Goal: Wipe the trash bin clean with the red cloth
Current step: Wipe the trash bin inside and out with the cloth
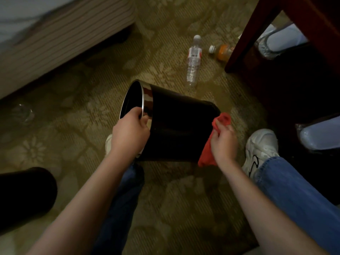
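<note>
Black and glossy, with a chromed band round its mouth, the trash bin [180, 124] is held on its side at the middle of the view, its mouth turned toward nine o'clock and its base toward three o'clock. Whether any part of it rests on the patterned carpet [77, 137] cannot be told. The rim is gripped at the bin's seven o'clock by the left hand [129, 131], with the fingers curled over the edge into the mouth and the thumb laid on the chromed band outside. The red cloth [207, 155] is bunched in the right hand [223, 142], the fingers being closed round it, and is pressed against the base end of the bin at its four o'clock; a fold shows above the knuckles and a longer tail hangs below the wrist. The bin thus lies between the two hands, which are kept well apart. A clear water bottle [193, 61] lies on the carpet at twelve o'clock of the bin, and an orange drink bottle [221, 51] just beside it at one o'clock, against a dark wooden furniture leg [257, 34]. A white sneaker [261, 146] is seen at three o'clock of the right hand, and a second dark bin [25, 196] at eight o'clock of the view.
</note>
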Available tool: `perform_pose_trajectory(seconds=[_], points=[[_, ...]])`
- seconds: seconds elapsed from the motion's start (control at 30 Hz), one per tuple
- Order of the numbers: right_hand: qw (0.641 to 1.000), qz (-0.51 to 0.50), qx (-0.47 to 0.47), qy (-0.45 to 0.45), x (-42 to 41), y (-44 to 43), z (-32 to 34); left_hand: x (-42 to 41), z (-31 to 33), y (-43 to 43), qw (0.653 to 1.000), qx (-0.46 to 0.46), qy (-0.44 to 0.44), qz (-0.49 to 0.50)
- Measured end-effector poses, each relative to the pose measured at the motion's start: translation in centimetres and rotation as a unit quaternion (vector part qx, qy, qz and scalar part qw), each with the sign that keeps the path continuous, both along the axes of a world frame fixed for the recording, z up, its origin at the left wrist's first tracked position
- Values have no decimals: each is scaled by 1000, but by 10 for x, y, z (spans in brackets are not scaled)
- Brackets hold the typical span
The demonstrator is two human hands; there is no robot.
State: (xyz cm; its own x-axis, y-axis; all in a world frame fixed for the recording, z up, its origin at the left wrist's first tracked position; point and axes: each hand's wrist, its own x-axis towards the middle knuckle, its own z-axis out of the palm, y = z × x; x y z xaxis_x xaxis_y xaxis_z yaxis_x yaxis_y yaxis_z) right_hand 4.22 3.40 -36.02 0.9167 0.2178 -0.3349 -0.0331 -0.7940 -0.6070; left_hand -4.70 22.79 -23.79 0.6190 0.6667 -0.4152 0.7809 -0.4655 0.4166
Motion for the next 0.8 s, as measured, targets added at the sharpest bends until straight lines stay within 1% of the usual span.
perform_pose_trajectory(seconds=[0.07,0.13,0.23,0.3,0.37,0.43,0.57,0.67,0.73,0.8], points=[[999,18,25,-19,-13,15,14,2,-1,0,1000,18,2,-2],[994,61,79,-44,-32,38,35,2,-1,-1,1000,17,1,0],[975,140,156,-70,-59,74,68,3,-2,-6,1000,20,-9,-8],[966,161,182,-87,-67,87,81,4,-3,-8,999,27,-17,-12],[961,172,189,-106,-65,86,80,5,-3,-7,999,25,-18,-8],[964,171,174,-107,-60,75,68,4,-2,-3,1000,17,-15,-1],[989,84,104,-68,-39,46,38,-2,-4,7,1000,-10,-14,24],[994,55,89,-36,-33,44,35,-5,-7,12,1000,1,-10,19],[989,86,112,-35,-44,58,48,-7,-8,12,1000,9,-4,19],[978,139,151,-42,-64,75,64,-6,-8,10,1000,15,-3,15]])
